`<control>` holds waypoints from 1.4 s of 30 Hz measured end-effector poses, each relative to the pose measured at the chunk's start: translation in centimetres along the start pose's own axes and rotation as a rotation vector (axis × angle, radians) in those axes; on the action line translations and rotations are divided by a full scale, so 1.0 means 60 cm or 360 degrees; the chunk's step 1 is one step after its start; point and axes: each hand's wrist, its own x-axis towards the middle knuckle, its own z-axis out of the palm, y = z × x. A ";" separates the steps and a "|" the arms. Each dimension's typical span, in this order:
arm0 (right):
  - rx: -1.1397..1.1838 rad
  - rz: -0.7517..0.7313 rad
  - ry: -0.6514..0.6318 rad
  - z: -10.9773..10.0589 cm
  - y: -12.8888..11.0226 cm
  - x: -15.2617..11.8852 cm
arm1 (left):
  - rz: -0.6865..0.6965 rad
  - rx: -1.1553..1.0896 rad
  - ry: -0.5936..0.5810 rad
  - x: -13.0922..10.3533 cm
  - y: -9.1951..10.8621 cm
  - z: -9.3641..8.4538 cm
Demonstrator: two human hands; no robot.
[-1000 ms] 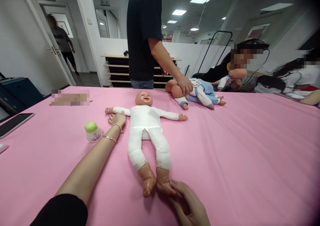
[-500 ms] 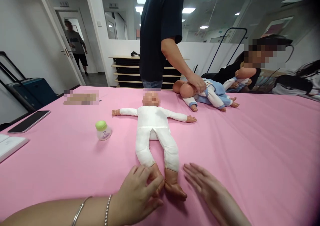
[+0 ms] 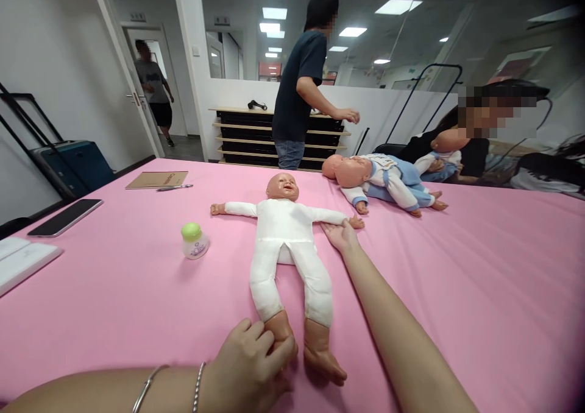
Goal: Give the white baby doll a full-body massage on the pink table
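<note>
A baby doll with a white cloth body lies on its back on the pink table cover, its arms spread and its feet toward me. My left hand, with two silver bracelets on the wrist, is closed round the doll's foot on the left side. Beside the doll's outstretched arm on the right, my right hand lies low with palm partly up and fingers reaching to the forearm's underside; it grips nothing. The other foot rests free on the cover.
Left of the doll stands a green-lidded jar; beyond are a notebook, pen, phone and white box. Dressed dolls lie back right. A person stands behind the table; another sits right.
My right hand has moved forward from beside the doll's feet to its arm. My left hand remains at the foot. The standing person's hand has come away from the dressed dolls.
</note>
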 end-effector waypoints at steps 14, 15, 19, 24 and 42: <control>0.0271 -0.0322 0.0339 -0.043 -0.022 0.042 | 0.0166 0.0207 0.0673 0.007 0.000 0.002; 0.0244 -0.0345 0.0351 -0.042 -0.024 0.040 | 0.0158 0.0209 0.0685 0.009 0.002 -0.003; 0.0164 -0.0480 0.0368 -0.014 -0.036 0.033 | 0.0095 0.0272 0.0678 0.022 0.007 -0.050; -0.0456 -0.1067 -0.0126 0.086 -0.041 0.017 | -0.0123 0.0400 0.0594 0.069 -0.026 -0.147; -0.1463 -0.1202 -0.0300 0.132 0.031 0.027 | -0.0251 0.0225 0.0612 0.097 -0.099 -0.116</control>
